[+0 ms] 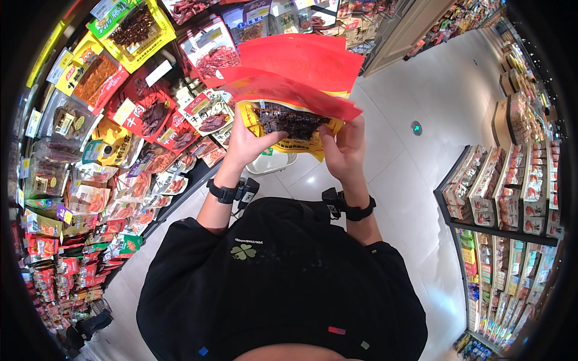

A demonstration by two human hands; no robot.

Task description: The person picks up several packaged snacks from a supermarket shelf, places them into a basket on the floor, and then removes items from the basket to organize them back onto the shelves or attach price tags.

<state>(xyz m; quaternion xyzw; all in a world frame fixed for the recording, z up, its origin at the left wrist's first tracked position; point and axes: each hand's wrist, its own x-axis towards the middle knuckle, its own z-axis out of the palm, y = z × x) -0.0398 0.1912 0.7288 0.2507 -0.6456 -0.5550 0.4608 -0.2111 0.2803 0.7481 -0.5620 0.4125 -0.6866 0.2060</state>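
My left hand [247,143] and my right hand [345,146] hold red and yellow snack pouches [293,97] between them, in front of my chest. At least two pouches overlap, their red parts fanned out at the top. A window in the front one shows dark dried meat, probably jerky. My left thumb lies at the window's lower left, my right thumb at its right edge; most of my other fingers are hidden behind the pouches. A hanging white and red meat pouch [212,54] is just beyond them at the upper left.
Hanging snack pouches [153,115] fill a display along the left. A pale basket or tray [271,163] is below my hands. Shelves of packaged goods [501,194] stand at the right, across a tiled floor [397,176]. Somebody's dark shoe or leg [90,325] shows at lower left.
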